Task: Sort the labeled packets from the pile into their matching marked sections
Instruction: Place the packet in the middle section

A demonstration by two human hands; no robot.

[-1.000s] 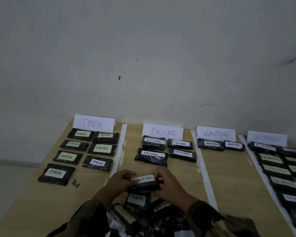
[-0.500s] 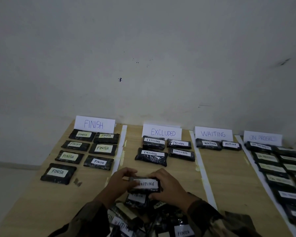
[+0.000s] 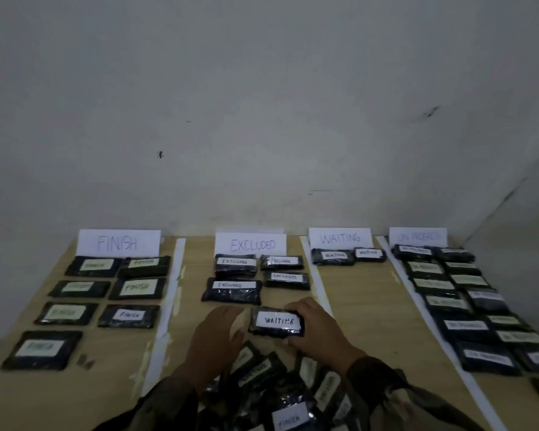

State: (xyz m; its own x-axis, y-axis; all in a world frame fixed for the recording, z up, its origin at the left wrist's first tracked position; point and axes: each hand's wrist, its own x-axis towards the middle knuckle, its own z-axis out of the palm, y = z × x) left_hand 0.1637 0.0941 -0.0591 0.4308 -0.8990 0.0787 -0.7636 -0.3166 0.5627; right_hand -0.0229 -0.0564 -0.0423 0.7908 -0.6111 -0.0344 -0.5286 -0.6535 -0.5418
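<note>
A black packet labelled WAITING is held above the near end of the EXCLUDED section; my right hand grips its right end, fingers over the top and thumb beneath. Just left of the packet is my left hand, fingers relaxed, off the packet. The pile of black packets lies below both hands at the table's near edge. The WAITING sign stands at the back right of centre with two WAITING packets in front of it.
Along the back stand the FINISH sign, EXCLUDED sign and ON PROGRESS sign, each with rows of black packets before it. White paper strips divide the wooden table into sections. A wall rises directly behind.
The WAITING packet has moved up and to the right, away from the pile. My left hand has let go of it; only my right hand holds it now.
</note>
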